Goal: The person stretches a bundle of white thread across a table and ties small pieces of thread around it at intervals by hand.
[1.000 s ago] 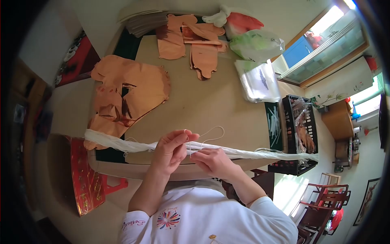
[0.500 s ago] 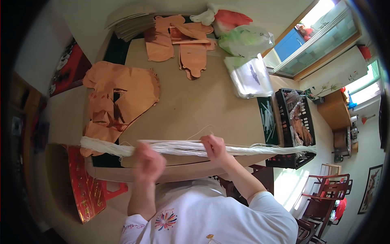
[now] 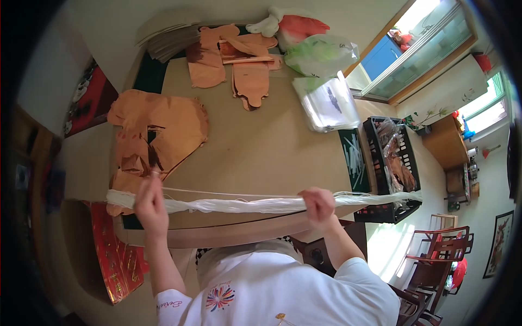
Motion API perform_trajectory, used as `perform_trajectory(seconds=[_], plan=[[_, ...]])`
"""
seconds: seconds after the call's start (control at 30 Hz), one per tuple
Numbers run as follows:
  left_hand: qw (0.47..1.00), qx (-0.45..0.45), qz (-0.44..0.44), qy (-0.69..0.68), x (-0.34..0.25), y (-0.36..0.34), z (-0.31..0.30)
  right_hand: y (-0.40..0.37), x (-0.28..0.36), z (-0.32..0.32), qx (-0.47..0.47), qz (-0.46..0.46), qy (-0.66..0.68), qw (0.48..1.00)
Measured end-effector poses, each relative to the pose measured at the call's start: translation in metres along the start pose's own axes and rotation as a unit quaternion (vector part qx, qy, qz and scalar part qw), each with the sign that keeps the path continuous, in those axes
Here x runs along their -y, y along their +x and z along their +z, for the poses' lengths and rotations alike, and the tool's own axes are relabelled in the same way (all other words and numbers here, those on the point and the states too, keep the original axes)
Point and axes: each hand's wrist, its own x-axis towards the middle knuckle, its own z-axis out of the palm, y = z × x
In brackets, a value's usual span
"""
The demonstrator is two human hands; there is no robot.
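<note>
A long hank of white string (image 3: 239, 205) lies stretched across the near edge of the table, from the metallic copper-coloured sheets on the left to the black crate on the right. My left hand (image 3: 151, 209) is closed near the hank's left part, pinching string at the fingertips. Around the other end of a thin strand my right hand (image 3: 317, 204) is curled into a fist, slightly blurred, in front of the hank. That strand runs nearly straight between both hands, just above the bundle. What lies inside the fingers is mostly hidden.
Copper-coloured foil pieces (image 3: 174, 125) lie at the left, with more foil cutouts (image 3: 250, 81) at the back. Clear plastic bags (image 3: 328, 103), thin white sticks (image 3: 355, 162) and a black crate (image 3: 389, 157) are at right. Grey sheets (image 3: 173, 43) are stacked back left.
My hands have moved apart: the left went left and the right went right. A strand now stretches between them over a longer span. The view has shifted slightly.
</note>
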Motion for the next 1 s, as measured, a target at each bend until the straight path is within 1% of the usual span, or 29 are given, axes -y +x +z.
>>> perform_trajectory(seconds=[0.03, 0.1, 0.17, 0.23, 0.27, 0.3, 0.33, 0.37, 0.4, 0.47, 0.5, 0.53, 0.57, 0.63, 0.67, 0.7, 0.73, 0.77, 0.83, 0.87, 0.9, 0.93, 0.97, 1.0], plan=[[0.997, 0.081, -0.012, 0.016, -0.006, -0.006, -0.001, 0.001, -0.004, -0.003, -0.039, -0.007, -0.038, 0.999], [0.972, 0.23, -0.047, -0.005, -0.02, -0.015, -0.004, 0.001, -0.016, -0.009, -0.086, 0.066, -0.042, 0.993], [0.934, 0.334, -0.066, -0.106, -0.029, -0.031, -0.005, 0.003, -0.028, -0.01, -0.119, 0.155, -0.041, 0.98], [0.86, 0.402, -0.136, -0.283, -0.047, -0.035, -0.012, 0.008, -0.04, -0.008, -0.135, 0.254, -0.034, 0.957], [0.809, 0.428, -0.168, -0.367, -0.052, -0.037, -0.016, 0.005, -0.044, -0.004, -0.106, 0.231, -0.034, 0.967], [0.759, 0.406, -0.163, -0.481, -0.039, -0.042, -0.018, 0.001, -0.048, 0.002, -0.076, 0.206, -0.034, 0.975], [0.703, 0.327, -0.186, -0.604, -0.038, -0.042, -0.016, -0.004, -0.049, 0.009, -0.044, 0.181, -0.033, 0.982], [0.629, 0.239, -0.205, -0.711, -0.039, -0.04, -0.012, -0.012, -0.047, 0.015, 0.039, 0.164, 0.017, 0.986], [0.54, 0.146, -0.217, -0.8, -0.039, -0.036, -0.009, -0.023, -0.041, 0.021, 0.12, 0.147, 0.067, 0.98], [0.66, -0.008, -0.243, -0.711, -0.034, -0.016, 0.0, -0.03, -0.018, 0.036, 0.196, 0.022, 0.059, 0.979], [0.803, -0.001, -0.21, -0.558, -0.029, -0.009, 0.008, -0.025, -0.005, 0.032, 0.221, 0.01, 0.064, 0.973], [0.909, 0.005, -0.169, -0.381, -0.02, -0.004, 0.018, -0.017, 0.012, 0.024, 0.246, -0.002, 0.069, 0.967], [0.975, 0.009, -0.119, -0.187, -0.015, -0.001, 0.025, -0.01, 0.022, 0.019, 0.271, -0.015, 0.074, 0.96], [0.991, 0.067, -0.021, -0.11, -0.013, -0.006, 0.029, 0.001, 0.014, -0.002, 0.17, -0.044, 0.079, 0.981], [0.992, 0.098, 0.03, -0.071, -0.013, -0.009, 0.03, 0.007, 0.01, -0.011, 0.118, -0.057, 0.081, 0.988], [0.986, 0.139, -0.019, -0.089, -0.029, -0.016, 0.03, 0.012, 0.008, -0.014, 0.055, -0.026, 0.031, 0.998], [0.973, 0.203, -0.032, -0.108, -0.038, -0.024, 0.028, 0.014, 0.008, -0.017, -0.006, 0.007, -0.019, 1.0], [0.956, 0.262, -0.044, -0.127, -0.044, -0.031, 0.028, 0.015, 0.006, -0.017, -0.049, 0.087, -0.01, 0.995], [0.888, 0.351, -0.054, -0.29, -0.055, -0.047, 0.031, 0.017, -0.002, -0.01, -0.132, 0.241, 0.01, 0.961], [0.841, 0.393, -0.06, -0.367, -0.057, -0.051, 0.031, 0.018, -0.009, -0.004, -0.097, 0.223, 0.012, 0.97], [0.769, 0.368, -0.118, -0.509, -0.056, -0.052, 0.03, 0.019, -0.019, 0.005, -0.063, 0.205, 0.014, 0.977], [0.675, 0.331, -0.172, -0.636, -0.055, -0.051, 0.031, 0.017, -0.028, 0.014, -0.028, 0.187, 0.016, 0.982], [0.561, 0.284, -0.221, -0.745, -0.055, -0.049, 0.031, 0.005, -0.032, 0.029, 0.019, 0.176, 0.043, 0.983], [0.617, 0.216, -0.236, -0.719, -0.056, -0.043, 0.03, -0.007, -0.031, 0.043, 0.066, 0.163, 0.071, 0.982]])
